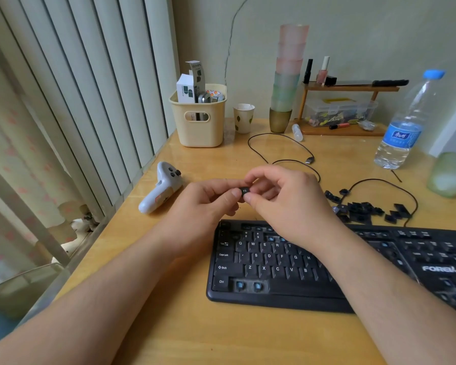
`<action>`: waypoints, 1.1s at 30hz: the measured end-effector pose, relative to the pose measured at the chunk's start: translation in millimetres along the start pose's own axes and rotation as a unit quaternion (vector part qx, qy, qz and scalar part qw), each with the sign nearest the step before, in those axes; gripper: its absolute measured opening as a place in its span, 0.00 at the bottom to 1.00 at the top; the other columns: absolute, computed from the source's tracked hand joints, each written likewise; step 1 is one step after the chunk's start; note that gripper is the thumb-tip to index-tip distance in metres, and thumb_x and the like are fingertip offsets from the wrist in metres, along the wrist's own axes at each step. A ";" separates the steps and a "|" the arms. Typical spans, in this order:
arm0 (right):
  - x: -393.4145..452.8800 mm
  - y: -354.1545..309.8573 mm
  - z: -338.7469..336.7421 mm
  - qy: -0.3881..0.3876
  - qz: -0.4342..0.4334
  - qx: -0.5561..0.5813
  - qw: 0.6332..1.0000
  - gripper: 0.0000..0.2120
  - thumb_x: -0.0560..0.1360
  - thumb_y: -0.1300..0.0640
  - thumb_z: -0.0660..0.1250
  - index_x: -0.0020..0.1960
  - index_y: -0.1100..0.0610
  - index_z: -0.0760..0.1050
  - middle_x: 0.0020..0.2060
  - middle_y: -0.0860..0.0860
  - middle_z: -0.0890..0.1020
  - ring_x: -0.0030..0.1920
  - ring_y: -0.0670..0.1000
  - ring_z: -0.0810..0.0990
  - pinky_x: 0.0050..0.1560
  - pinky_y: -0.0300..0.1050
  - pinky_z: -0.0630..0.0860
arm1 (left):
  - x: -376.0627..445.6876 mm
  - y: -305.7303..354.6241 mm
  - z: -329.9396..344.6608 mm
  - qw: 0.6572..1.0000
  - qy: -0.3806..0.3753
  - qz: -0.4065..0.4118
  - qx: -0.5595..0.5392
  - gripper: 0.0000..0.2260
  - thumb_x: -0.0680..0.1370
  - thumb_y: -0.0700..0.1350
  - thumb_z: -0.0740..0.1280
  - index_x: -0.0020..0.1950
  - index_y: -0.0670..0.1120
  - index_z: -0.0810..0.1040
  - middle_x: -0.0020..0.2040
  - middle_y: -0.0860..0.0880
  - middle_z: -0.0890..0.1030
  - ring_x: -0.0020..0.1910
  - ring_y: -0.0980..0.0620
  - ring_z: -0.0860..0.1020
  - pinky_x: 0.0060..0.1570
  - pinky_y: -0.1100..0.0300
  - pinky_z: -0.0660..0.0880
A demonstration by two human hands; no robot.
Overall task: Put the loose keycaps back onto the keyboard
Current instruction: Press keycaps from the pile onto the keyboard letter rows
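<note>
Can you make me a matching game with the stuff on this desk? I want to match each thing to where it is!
Things:
1. keycap
2. water bottle
3. white controller
4. loose keycaps

Places:
A. lying left of the hands
B. piled behind the keyboard
C. pinched between the left hand and right hand
D. standing far right on the desk

Pairs: 1-C, 2-D, 3-A, 4-B

- One head-worn view looks forward and down, wide-angle, from close above the wooden desk (190, 325).
- It faces the wall corner, with the keyboard (274, 285) nearest.
</note>
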State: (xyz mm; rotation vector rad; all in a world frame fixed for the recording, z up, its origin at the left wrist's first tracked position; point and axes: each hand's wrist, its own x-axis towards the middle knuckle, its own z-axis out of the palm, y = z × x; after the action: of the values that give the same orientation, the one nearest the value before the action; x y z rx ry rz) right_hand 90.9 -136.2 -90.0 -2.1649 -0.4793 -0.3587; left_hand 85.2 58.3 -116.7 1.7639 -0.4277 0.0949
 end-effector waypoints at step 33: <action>38.8 -10.2 -20.2 -0.335 0.151 -0.203 0.908 0.04 0.70 0.53 0.80 0.39 0.47 0.87 0.40 0.48 0.87 0.48 0.53 0.85 0.48 0.52 0.83 | 8.0 -17.6 -15.9 0.974 0.076 0.015 0.212 0.07 0.82 0.56 0.68 0.59 0.59 0.81 0.43 0.59 0.82 0.44 0.59 0.77 0.53 0.57 0.77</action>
State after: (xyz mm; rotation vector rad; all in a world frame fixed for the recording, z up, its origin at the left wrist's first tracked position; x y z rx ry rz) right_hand 118.8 -138.7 -55.0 -2.7033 -0.4503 0.5299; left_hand 101.1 74.7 -126.9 2.1515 -0.3379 0.3625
